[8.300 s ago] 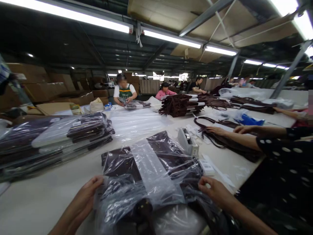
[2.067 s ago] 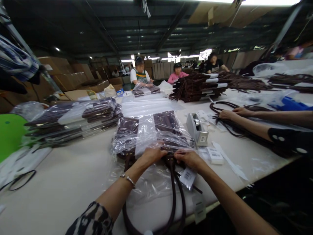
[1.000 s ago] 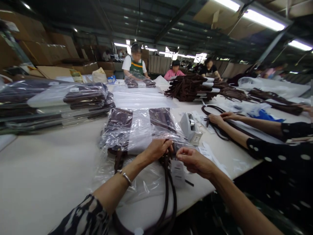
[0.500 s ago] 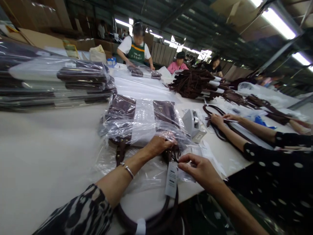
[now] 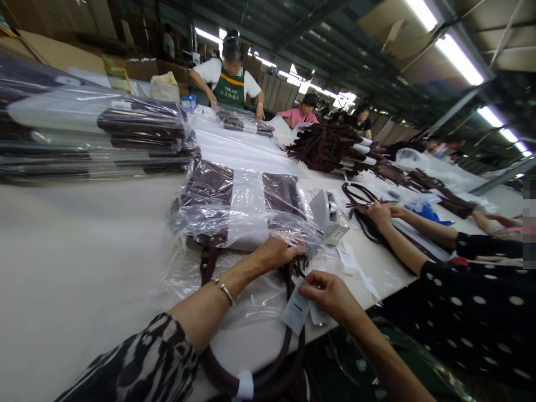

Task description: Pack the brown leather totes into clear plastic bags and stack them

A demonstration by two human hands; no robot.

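A dark brown handbag (image 5: pixel 282 192) with a white wrap around its middle lies in a clear plastic bag (image 5: pixel 247 220). Its long looped handles (image 5: pixel 221 371) come out of the bag's mouth toward me, a small white band around them. My left hand (image 5: pixel 282 251) is closed at the mouth of the plastic, by the right handle's base; film covers its fingertips. To the right, my right hand (image 5: pixel 330 293) pinches the upper edge of a pale printed hang tag (image 5: pixel 296 307), which is tilted over the handle. Dark thin cords (image 5: pixel 299 265) hang between the hands.
Bagged handbags (image 5: pixel 142 131) are stacked at the left. A grey-and-white device (image 5: pixel 329 215) stands right of the bag. A co-worker's hands (image 5: pixel 381 215) handle brown straps at the right. Dark brown bags (image 5: pixel 324 146) are piled farther back, near another person in a green apron (image 5: pixel 229 89).
My right hand has taken hold of the hang tag and turned it up to a tilt; before, it hung straight beside open fingers. My left hand stays nearly in place.
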